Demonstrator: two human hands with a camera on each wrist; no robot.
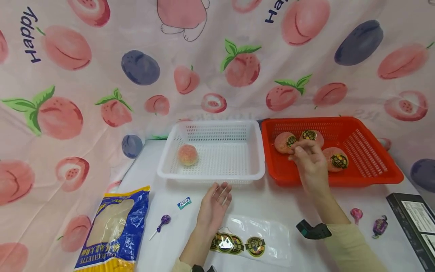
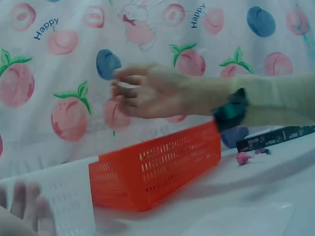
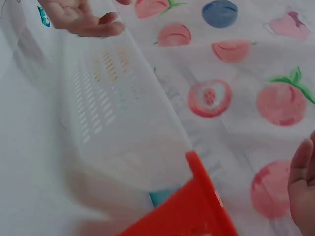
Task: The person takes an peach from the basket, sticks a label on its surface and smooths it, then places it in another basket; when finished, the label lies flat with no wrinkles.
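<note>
My right hand [image 1: 312, 162] hovers over the red basket [image 1: 370, 177], its fingers loosely bent, with nothing visible in them. In the left wrist view this hand [image 2: 152, 91] hangs above the basket's rim. Three peaches lie in the basket, each bearing a black and gold label: a left peach [image 1: 283, 142], a back peach [image 1: 317, 136] partly behind my fingers, and a front peach [image 1: 334, 160]. My left hand [image 1: 214, 207] is palm up with relaxed fingers, just before the white basket [image 1: 212, 176]. Inside that basket sits one peach [image 1: 187, 155] with no label showing.
A clear plastic sheet [image 1: 275, 230] with several round labels lies near my left forearm. Leftward are a blue and yellow bag [image 1: 130, 226], a purple lollipop [image 1: 165, 219] and a small wrapped sweet [image 1: 184, 203]. Rightward lie a pink lollipop [image 1: 357, 214], a purple candy [image 1: 380, 226] and a black box [image 1: 404, 223].
</note>
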